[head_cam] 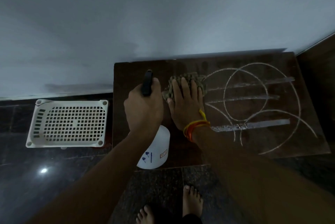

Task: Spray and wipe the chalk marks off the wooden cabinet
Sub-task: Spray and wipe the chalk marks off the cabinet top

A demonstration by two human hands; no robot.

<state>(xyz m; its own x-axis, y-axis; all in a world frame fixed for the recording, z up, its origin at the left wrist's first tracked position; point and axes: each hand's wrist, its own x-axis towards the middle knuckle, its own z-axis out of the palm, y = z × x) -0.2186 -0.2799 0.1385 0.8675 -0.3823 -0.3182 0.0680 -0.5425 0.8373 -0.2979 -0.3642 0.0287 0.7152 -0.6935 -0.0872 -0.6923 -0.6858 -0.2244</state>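
Note:
The dark wooden cabinet top (181, 151) carries white chalk marks (253, 100): circles, arcs and thick bars over its right half. My left hand (145, 109) grips the black trigger head of a white spray bottle (155, 153) held over the cabinet's left part. My right hand (184, 102), with orange threads at the wrist, presses flat on a greenish knobbly cloth (190, 78) just left of the chalk marks. The cabinet's left part shows no chalk.
A white perforated plastic basket (70, 124) stands on the dark tiled floor to the left of the cabinet. A pale wall (145, 15) runs behind. My bare feet (190, 200) stand on the floor in front of the cabinet.

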